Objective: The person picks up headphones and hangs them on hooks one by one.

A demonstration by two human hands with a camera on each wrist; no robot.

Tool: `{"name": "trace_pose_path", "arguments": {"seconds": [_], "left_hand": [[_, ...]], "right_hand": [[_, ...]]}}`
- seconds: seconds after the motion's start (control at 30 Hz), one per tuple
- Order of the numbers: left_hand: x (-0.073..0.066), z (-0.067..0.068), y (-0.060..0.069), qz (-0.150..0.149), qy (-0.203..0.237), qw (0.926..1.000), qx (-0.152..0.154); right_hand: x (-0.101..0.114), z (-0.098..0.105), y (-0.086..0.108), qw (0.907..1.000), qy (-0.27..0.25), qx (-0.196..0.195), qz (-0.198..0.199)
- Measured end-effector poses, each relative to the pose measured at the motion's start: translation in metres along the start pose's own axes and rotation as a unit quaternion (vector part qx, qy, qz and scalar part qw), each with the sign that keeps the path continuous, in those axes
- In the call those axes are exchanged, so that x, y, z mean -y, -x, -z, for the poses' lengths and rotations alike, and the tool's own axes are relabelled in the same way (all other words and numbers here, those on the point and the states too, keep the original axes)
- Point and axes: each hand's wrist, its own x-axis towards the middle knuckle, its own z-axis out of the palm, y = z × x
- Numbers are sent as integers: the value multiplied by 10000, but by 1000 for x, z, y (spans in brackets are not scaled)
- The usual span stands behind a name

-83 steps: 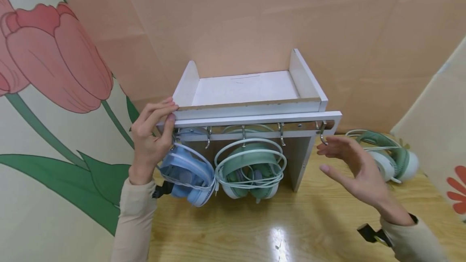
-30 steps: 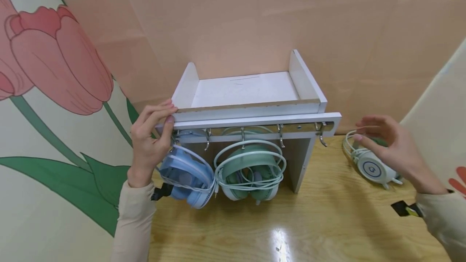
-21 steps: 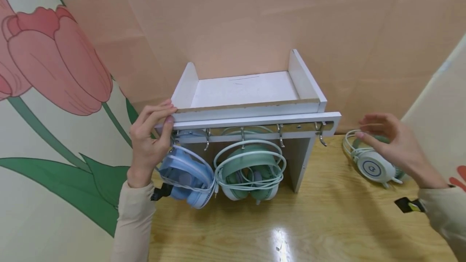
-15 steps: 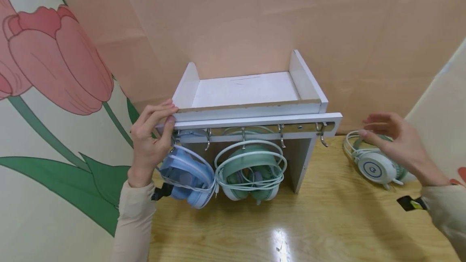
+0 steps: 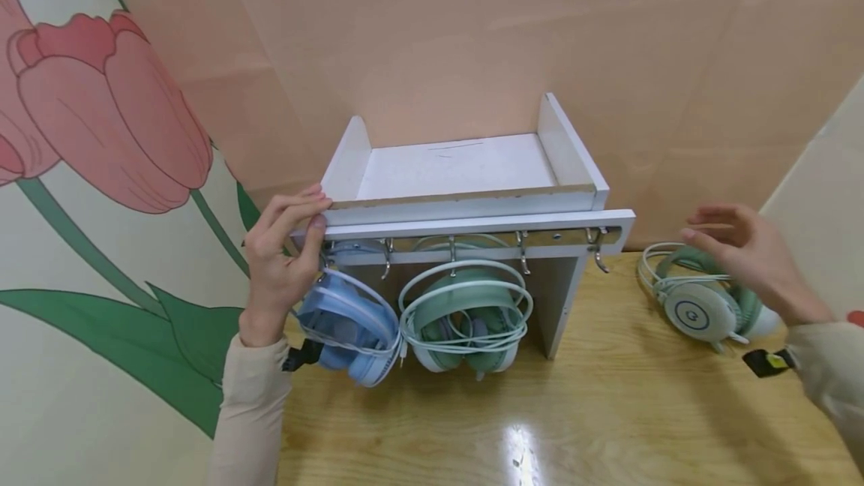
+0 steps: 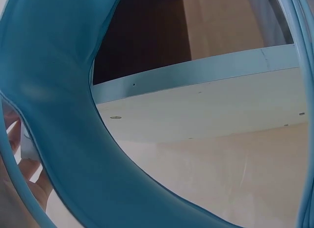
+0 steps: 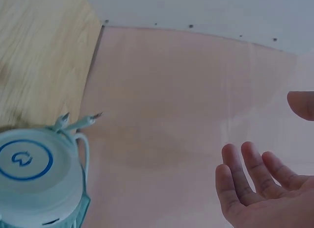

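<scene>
My left hand (image 5: 282, 261) holds the left front corner of a white shelf (image 5: 459, 208), fingers over the top edge and thumb at the front. Blue headphones (image 5: 347, 325) hang below that hand from the hook rail; their band fills much of the left wrist view. Beside them, green headphones (image 5: 466, 321) with a coiled cable hang from a middle hook. At the right, my right hand (image 5: 752, 250) hovers with relaxed fingers and holds nothing. Just below and behind it, another pair of green and white headphones (image 5: 695, 310) lies on the wooden surface, partly hidden by the hand.
Several metal hooks line the rail; the rightmost hook (image 5: 597, 250) has nothing on it. A side panel (image 5: 563, 306) supports the shelf's right. Walls stand behind and on both sides, the left one (image 5: 101, 246) painted with tulips. The wooden surface (image 5: 540, 411) stretches in front.
My right hand has moved from beside the rightmost hook to the right, over the lying headphones, and lately drifted a little further right. My left hand has stayed on the shelf corner.
</scene>
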Motion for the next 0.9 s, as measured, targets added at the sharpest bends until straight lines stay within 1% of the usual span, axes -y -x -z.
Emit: {"name": "trace_pose_path", "arguments": {"seconds": [0.17, 0.4, 0.47, 0.67, 0.9], "left_hand": [[0, -1, 0, -18, 12, 10000, 23], [0, -2, 0, -51, 66, 10000, 51], [0, -2, 1, -37, 46, 10000, 69], [0, -1, 0, -1, -7, 9999, 115], [0, -1, -1, -50, 31, 10000, 7]], "right_hand": [[-11, 6, -4, 9998, 203, -44, -56], [-24, 13, -7, 9994, 137, -3, -328], [-27, 15, -9, 9990, 206, 44, -382], [-34, 24, -16, 9985, 349, 104, -417], [-42, 32, -25, 9982, 453, 46, -391]]}}
